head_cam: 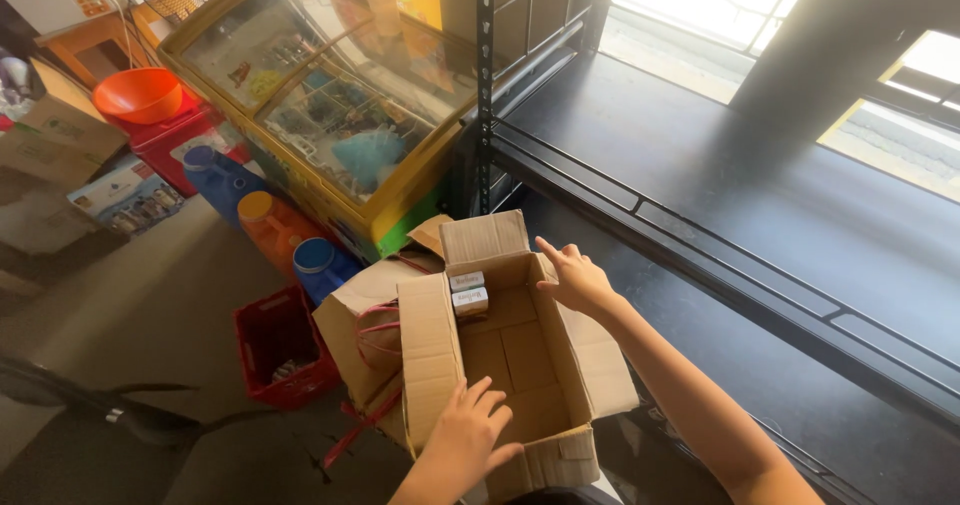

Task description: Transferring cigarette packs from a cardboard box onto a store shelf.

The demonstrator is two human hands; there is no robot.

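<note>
The open cardboard box (510,355) sits right in front of you, and its long side runs away from your body toward the black metal shelf (700,195). The box is almost empty. Two small white-and-brown packs (468,293) lie together in the far left corner, one just behind the other, touching.

Your right hand (575,280) rests on the far right rim of the box, fingers loosely spread, holding nothing. It is near the packs, with only the width of the box floor between them. The packs lie to the left of that hand and a little lower, down inside the box.

Your left hand (470,435) is flat on the near left flap, fingers spread, pressing the cardboard and not gripping anything. It is on the same side as the packs, but they are at the other end of the box. So your right hand is the closer one.

A second cardboard box with red string (375,330) sits against the left side of your box. Further left is a red crate (280,345) on the floor, then blue and orange jugs (275,225), and behind them a glass-topped freezer chest (330,95).
</note>
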